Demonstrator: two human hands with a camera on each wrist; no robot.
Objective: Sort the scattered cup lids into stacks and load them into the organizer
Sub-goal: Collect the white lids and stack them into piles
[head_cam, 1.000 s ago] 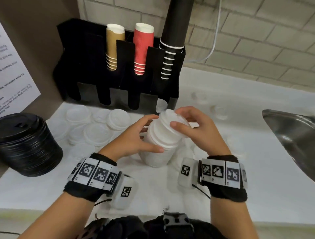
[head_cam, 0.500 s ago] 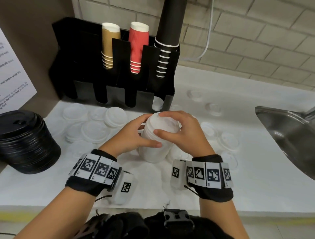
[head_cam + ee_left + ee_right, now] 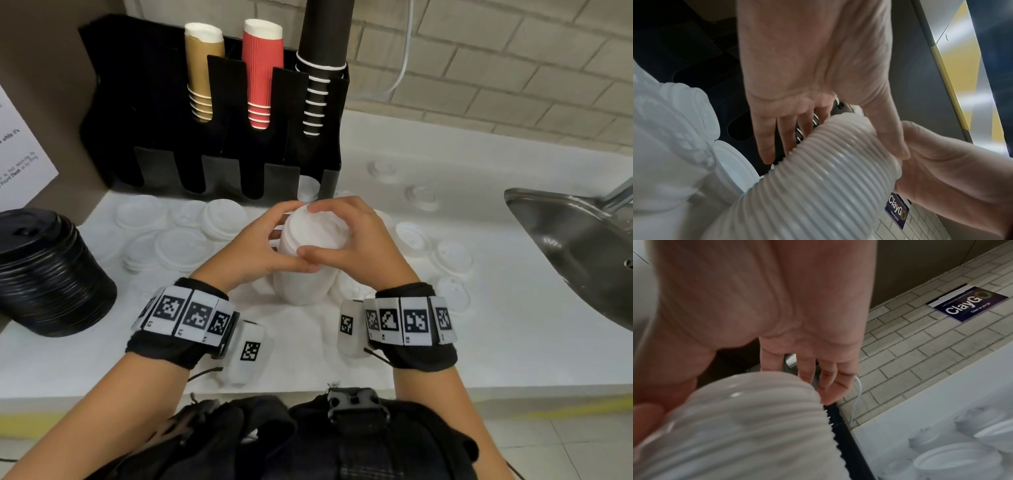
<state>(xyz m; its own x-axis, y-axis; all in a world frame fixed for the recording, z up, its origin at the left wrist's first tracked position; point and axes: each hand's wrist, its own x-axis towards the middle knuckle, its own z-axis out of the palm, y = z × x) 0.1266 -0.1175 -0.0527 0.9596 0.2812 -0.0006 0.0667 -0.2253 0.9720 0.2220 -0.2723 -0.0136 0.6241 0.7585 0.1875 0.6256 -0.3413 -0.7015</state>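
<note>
My top lid has seated; both grips, left hand [image 3: 253,253] and right hand [image 3: 346,246], now clasp the stack [image 3: 308,274], squared, ready for the organizer [image 3: 113,113] beyond.

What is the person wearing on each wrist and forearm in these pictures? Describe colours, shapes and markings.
Both forearms are bare, with no sleeves. The left hand and right hand each have a black fabric wristband carrying a row of white square tiles printed with black coded markers, plus a white rounded camera pod with one more marker and a thin black cable.
</note>
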